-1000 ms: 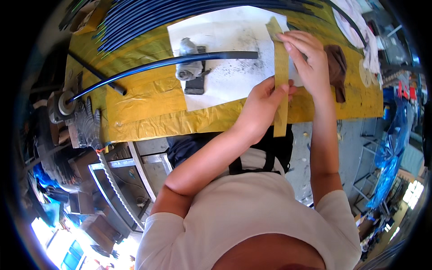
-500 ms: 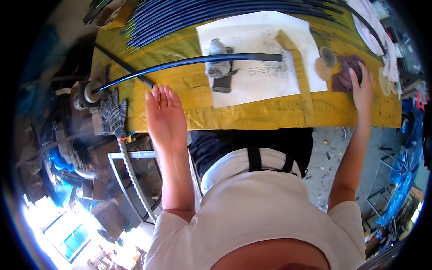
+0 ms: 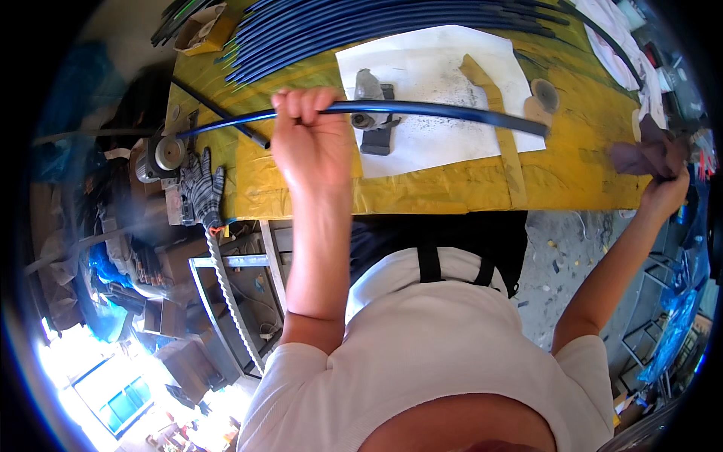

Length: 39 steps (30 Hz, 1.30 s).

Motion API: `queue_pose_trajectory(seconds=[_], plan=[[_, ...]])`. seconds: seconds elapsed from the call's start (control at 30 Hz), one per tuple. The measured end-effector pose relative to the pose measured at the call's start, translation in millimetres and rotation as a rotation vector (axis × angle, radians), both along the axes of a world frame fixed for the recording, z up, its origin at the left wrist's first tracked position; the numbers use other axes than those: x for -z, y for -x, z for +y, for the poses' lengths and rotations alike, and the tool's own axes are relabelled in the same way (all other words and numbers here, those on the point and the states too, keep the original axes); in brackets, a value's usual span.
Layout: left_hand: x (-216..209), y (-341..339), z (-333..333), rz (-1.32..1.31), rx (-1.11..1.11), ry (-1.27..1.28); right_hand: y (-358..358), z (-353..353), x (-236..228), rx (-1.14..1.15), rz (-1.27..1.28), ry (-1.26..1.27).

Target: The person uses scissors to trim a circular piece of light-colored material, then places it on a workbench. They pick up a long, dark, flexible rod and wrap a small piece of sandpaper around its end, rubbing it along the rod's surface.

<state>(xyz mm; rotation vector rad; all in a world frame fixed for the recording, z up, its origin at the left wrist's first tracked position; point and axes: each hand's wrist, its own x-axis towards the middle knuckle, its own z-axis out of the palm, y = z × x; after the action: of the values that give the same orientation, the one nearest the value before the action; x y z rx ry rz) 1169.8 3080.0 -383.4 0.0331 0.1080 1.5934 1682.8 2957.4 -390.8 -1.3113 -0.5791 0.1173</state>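
My left hand (image 3: 310,139) is closed round a long blue rod (image 3: 407,110) with a dark thicker end at its right. The rod's thin left end runs to a round metal machine part (image 3: 167,154) at the table's left. In my right hand (image 3: 666,194), out past the table's right edge, a crumpled purplish-brown cloth (image 3: 649,154) is gripped. Under the rod on a white paper sheet (image 3: 444,68) rests a small tool wrapped in grey material (image 3: 367,89) with a dark block (image 3: 376,141). Dark specks dot the paper.
Many blue rods (image 3: 361,26) lie bundled along the far side of the yellow-covered table (image 3: 422,197). A tan strip (image 3: 493,98) crosses the paper. Round discs (image 3: 544,95) sit right of it. A striped glove (image 3: 202,187) and a cardboard box (image 3: 203,32) are at left.
My left hand has gone up and closed on the blue rod, which has shifted right. My right hand has lifted the cloth off the table and moved right.
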Motion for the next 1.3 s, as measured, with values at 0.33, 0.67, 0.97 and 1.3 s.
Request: queue_pose_trajectory(seconds=[0.33,0.67,0.97,1.3], plan=[[-61.8,-78.6,-26.3,0.209,0.048,-0.274,224.2,-11.4,-128.8,-0.920,-0.566,0.159],[-82.6,-37.7,-4.3,0.174,0.230,-0.251,279.7,8.2,-79.3,-0.577,-1.279,0.660],[-77.7,-0.6,24.9,0.064,0.316,-0.137,205.5,-38.7,-88.9,-0.236,-0.934,0.922],[-84.0,0.6,16.9,-0.103,0.430,-0.161,168.4,-19.7,-114.0,-0.436,-0.131,0.231]])
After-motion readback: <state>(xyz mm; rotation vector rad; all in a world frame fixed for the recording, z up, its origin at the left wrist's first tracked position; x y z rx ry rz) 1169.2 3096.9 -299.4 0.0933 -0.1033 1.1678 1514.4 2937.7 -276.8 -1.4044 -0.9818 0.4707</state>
